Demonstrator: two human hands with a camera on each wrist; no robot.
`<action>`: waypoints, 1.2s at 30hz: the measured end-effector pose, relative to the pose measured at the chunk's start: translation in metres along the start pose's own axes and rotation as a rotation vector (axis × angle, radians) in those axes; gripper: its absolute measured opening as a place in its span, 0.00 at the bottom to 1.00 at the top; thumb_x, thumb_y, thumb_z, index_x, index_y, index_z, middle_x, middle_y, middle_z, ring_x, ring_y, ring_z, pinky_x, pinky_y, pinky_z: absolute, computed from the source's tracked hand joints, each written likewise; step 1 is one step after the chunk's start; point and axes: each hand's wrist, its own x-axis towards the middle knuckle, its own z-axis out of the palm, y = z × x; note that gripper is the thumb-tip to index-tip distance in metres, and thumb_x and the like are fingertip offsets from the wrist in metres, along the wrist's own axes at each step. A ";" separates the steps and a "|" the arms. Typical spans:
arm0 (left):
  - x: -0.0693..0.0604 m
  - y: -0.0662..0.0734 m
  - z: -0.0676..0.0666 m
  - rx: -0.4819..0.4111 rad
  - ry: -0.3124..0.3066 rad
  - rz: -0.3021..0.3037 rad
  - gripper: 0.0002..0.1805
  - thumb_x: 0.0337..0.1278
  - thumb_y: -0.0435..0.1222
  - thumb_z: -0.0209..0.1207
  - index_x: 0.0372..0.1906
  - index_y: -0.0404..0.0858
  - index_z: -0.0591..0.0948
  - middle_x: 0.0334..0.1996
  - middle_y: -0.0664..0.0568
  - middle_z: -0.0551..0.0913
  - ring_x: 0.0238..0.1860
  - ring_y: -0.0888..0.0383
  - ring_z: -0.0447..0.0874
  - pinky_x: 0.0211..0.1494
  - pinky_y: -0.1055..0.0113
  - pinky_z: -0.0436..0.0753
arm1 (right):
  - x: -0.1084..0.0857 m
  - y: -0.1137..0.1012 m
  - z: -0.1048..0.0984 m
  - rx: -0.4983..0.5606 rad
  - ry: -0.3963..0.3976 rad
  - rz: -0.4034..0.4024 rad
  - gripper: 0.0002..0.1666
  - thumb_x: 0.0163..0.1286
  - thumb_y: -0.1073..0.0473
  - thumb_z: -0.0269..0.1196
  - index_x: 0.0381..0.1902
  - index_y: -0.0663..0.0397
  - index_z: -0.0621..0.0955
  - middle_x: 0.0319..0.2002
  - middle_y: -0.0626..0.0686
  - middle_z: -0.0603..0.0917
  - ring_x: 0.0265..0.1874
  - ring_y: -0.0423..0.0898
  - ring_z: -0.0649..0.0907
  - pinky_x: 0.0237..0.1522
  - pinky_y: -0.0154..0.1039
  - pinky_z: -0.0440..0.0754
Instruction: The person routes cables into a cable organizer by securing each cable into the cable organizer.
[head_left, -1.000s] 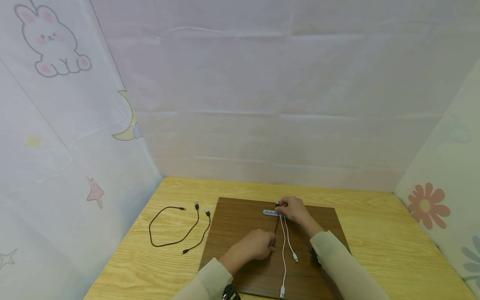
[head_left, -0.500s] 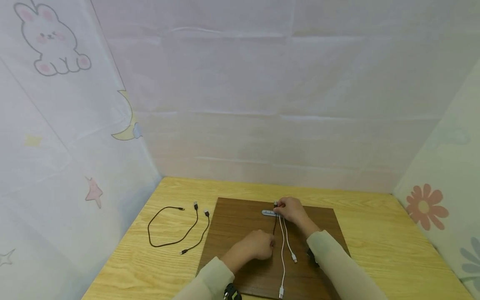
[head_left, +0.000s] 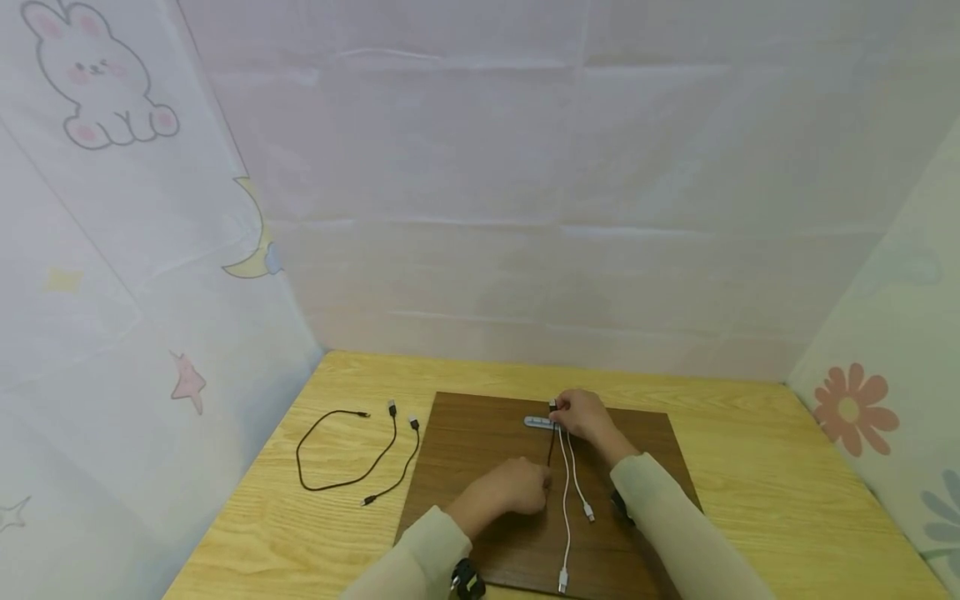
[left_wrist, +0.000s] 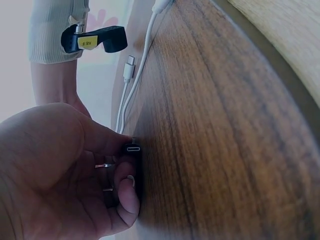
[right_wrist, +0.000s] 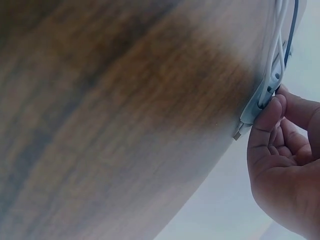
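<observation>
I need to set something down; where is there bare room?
Free: the table right of the board, beyond the right sleeve; the board's far left corner, left of the clip. Crowded: mid-board, with left hand, right hand, held black cable and white cables; the table left of the board, under two loose cables.

Black cable (head_left: 552, 446) beside white cables (head_left: 567, 508)
</observation>
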 end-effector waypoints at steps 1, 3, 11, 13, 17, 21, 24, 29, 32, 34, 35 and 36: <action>0.000 0.000 0.000 0.001 -0.002 -0.001 0.16 0.56 0.32 0.60 0.50 0.45 0.85 0.40 0.54 0.87 0.32 0.58 0.76 0.36 0.66 0.78 | 0.000 0.000 0.000 -0.001 -0.002 0.000 0.11 0.69 0.57 0.68 0.28 0.54 0.80 0.31 0.52 0.81 0.29 0.49 0.76 0.33 0.43 0.74; 0.001 0.000 -0.001 0.001 -0.008 0.000 0.16 0.56 0.32 0.60 0.50 0.45 0.85 0.40 0.53 0.86 0.32 0.58 0.76 0.36 0.65 0.79 | 0.000 -0.001 -0.001 0.001 -0.002 0.000 0.10 0.69 0.57 0.68 0.31 0.55 0.82 0.34 0.53 0.83 0.32 0.49 0.78 0.35 0.45 0.76; 0.000 -0.002 -0.002 -0.003 -0.031 -0.008 0.14 0.57 0.35 0.59 0.48 0.45 0.85 0.41 0.53 0.86 0.35 0.58 0.78 0.40 0.63 0.80 | 0.001 -0.001 0.001 0.010 -0.013 -0.002 0.08 0.69 0.55 0.69 0.37 0.55 0.85 0.40 0.54 0.86 0.35 0.49 0.80 0.40 0.47 0.80; -0.001 -0.002 -0.004 0.004 -0.032 -0.002 0.12 0.57 0.35 0.58 0.46 0.44 0.85 0.38 0.53 0.85 0.33 0.58 0.77 0.39 0.64 0.79 | 0.001 -0.001 0.001 0.008 -0.008 -0.009 0.08 0.69 0.56 0.69 0.35 0.54 0.84 0.37 0.53 0.85 0.33 0.49 0.78 0.38 0.46 0.78; -0.001 -0.002 -0.006 0.013 -0.036 -0.003 0.10 0.58 0.35 0.58 0.43 0.44 0.85 0.34 0.52 0.83 0.31 0.57 0.74 0.36 0.64 0.77 | -0.001 -0.003 0.000 0.010 -0.005 -0.026 0.09 0.69 0.56 0.69 0.33 0.53 0.81 0.31 0.51 0.82 0.30 0.48 0.75 0.34 0.44 0.73; 0.000 -0.001 -0.005 0.001 -0.040 -0.018 0.13 0.59 0.36 0.57 0.46 0.42 0.86 0.35 0.52 0.82 0.32 0.56 0.74 0.37 0.64 0.77 | -0.002 -0.005 -0.001 -0.002 -0.002 -0.037 0.09 0.69 0.56 0.69 0.33 0.53 0.81 0.29 0.50 0.81 0.28 0.48 0.75 0.33 0.44 0.73; 0.000 -0.001 -0.005 -0.009 -0.045 -0.025 0.15 0.60 0.36 0.57 0.50 0.42 0.86 0.36 0.52 0.83 0.32 0.56 0.74 0.36 0.64 0.76 | -0.002 -0.006 -0.001 -0.013 -0.002 -0.033 0.09 0.69 0.55 0.69 0.33 0.53 0.82 0.30 0.50 0.82 0.29 0.48 0.75 0.34 0.44 0.74; 0.000 -0.001 -0.006 -0.018 -0.059 -0.014 0.15 0.58 0.35 0.57 0.50 0.42 0.85 0.34 0.52 0.81 0.31 0.56 0.74 0.34 0.65 0.75 | -0.003 -0.008 -0.002 -0.033 -0.008 -0.035 0.09 0.69 0.54 0.68 0.34 0.53 0.82 0.32 0.51 0.83 0.30 0.48 0.77 0.35 0.45 0.76; 0.000 -0.001 -0.006 -0.009 -0.065 -0.008 0.15 0.59 0.34 0.57 0.50 0.42 0.85 0.33 0.52 0.81 0.31 0.56 0.74 0.34 0.65 0.75 | -0.002 -0.008 -0.004 -0.037 -0.013 -0.021 0.09 0.70 0.54 0.68 0.34 0.53 0.83 0.33 0.52 0.84 0.31 0.49 0.78 0.36 0.46 0.76; 0.000 0.000 -0.007 0.005 -0.063 -0.008 0.15 0.59 0.34 0.57 0.51 0.42 0.84 0.36 0.52 0.82 0.32 0.56 0.75 0.36 0.64 0.76 | -0.002 -0.008 -0.005 -0.039 -0.015 -0.016 0.09 0.70 0.54 0.68 0.35 0.53 0.83 0.34 0.52 0.85 0.31 0.49 0.79 0.37 0.47 0.77; -0.001 0.000 -0.007 0.009 -0.064 -0.008 0.16 0.60 0.34 0.57 0.52 0.43 0.84 0.37 0.52 0.83 0.33 0.56 0.75 0.38 0.64 0.77 | -0.002 -0.008 -0.005 -0.042 -0.015 -0.015 0.09 0.70 0.54 0.68 0.36 0.54 0.84 0.35 0.53 0.85 0.32 0.49 0.79 0.37 0.47 0.78; -0.001 0.001 -0.008 0.013 -0.064 -0.008 0.16 0.60 0.34 0.57 0.53 0.42 0.84 0.39 0.52 0.84 0.34 0.57 0.75 0.39 0.64 0.78 | -0.002 -0.009 -0.006 -0.046 -0.015 -0.014 0.09 0.70 0.54 0.68 0.36 0.54 0.84 0.36 0.53 0.86 0.32 0.49 0.79 0.37 0.48 0.78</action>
